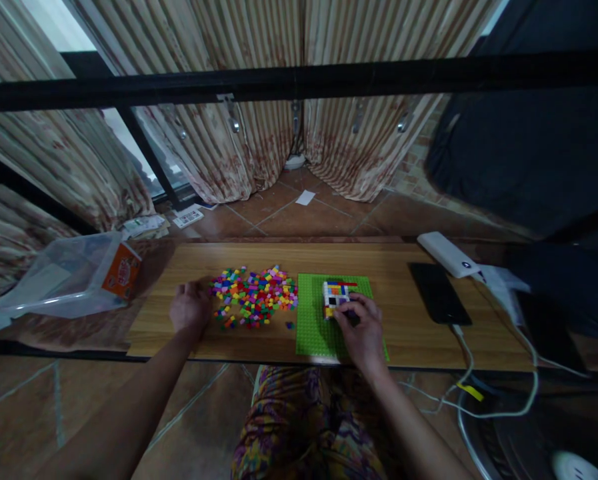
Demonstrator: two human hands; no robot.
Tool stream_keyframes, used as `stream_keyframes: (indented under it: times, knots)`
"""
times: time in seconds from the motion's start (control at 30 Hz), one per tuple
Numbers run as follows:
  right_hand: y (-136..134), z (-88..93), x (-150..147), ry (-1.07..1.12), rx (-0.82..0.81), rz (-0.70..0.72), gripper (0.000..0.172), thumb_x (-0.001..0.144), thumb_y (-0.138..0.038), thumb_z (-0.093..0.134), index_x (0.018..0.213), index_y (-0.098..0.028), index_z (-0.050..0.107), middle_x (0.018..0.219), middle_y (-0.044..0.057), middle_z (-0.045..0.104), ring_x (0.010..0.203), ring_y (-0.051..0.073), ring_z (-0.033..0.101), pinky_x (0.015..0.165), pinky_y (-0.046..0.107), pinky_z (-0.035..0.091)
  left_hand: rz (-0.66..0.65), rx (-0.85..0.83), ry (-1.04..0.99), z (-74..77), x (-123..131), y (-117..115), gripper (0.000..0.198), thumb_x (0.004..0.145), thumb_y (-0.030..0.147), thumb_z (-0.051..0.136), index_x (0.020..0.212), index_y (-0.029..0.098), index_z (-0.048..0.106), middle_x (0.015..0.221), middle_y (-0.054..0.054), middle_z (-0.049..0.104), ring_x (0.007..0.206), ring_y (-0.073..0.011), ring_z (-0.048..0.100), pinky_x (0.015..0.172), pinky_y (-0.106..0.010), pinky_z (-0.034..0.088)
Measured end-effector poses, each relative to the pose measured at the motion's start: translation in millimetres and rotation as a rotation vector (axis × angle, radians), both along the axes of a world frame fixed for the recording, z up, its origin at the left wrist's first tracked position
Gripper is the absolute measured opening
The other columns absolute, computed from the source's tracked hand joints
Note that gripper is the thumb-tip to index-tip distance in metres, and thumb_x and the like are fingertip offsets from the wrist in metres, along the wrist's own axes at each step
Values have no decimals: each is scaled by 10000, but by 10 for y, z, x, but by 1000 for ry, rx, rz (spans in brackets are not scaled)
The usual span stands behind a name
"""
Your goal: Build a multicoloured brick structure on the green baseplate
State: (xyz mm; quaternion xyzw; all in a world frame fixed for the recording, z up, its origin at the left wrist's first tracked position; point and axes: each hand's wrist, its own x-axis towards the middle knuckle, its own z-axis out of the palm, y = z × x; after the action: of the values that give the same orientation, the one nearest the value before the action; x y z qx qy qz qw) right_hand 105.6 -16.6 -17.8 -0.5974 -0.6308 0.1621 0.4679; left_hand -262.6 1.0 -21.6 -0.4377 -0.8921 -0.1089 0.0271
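A small build of toy bricks [333, 291], mostly white with blue, orange, yellow, red and black parts, rests on a green baseplate [311, 333]. My right hand [363, 327] is closed at its lower right corner, thumb and forefinger against the bricks. Whether a loose brick is between those fingertips is too small to tell. Left of the baseplate spreads a pile of loose coloured toy bricks [256, 293]. At the pile's left edge, my left hand [189, 307] lies on the wooden table [269, 347] with fingers curled. What it holds, if anything, is hidden.
On the table's right are a black phone [439, 293] with a white cable [466, 347] and a white power bank [446, 253]. A clear plastic box [73, 277] with an orange label stands left. Curtains [259, 147] and a dark rail [299, 80] are beyond.
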Motion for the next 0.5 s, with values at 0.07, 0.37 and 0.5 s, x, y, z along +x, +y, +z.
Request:
stream_keyframes:
  times: [0.07,0.37,0.5]
  knots:
    - [-16,31,20,-29,23,15,144,835,-344,631,787,-215,673,1086,76,607,1033,234,528,908,404,400,-3,2,-1,4,1,-4,364,902,293,382,1152,172,617,1130,-150,623,925,-265,624,702,-339,457]
    - [-383,87,-379,-205,1,324,184,932,-233,497,992,-216,671,966,58,660,952,208,573,853,345,454,-15,29,-4,-24,0,-12,343,898,277,390,1139,187,615,1114,-134,624,949,-261,623,735,-337,454]
    - [-372,0,-631,-359,-122,374,219,915,-201,516,1069,-187,670,971,78,654,952,228,564,844,347,459,-13,35,-5,-28,1,-11,350,902,269,379,1146,180,614,1118,-136,623,943,-253,625,733,-333,453]
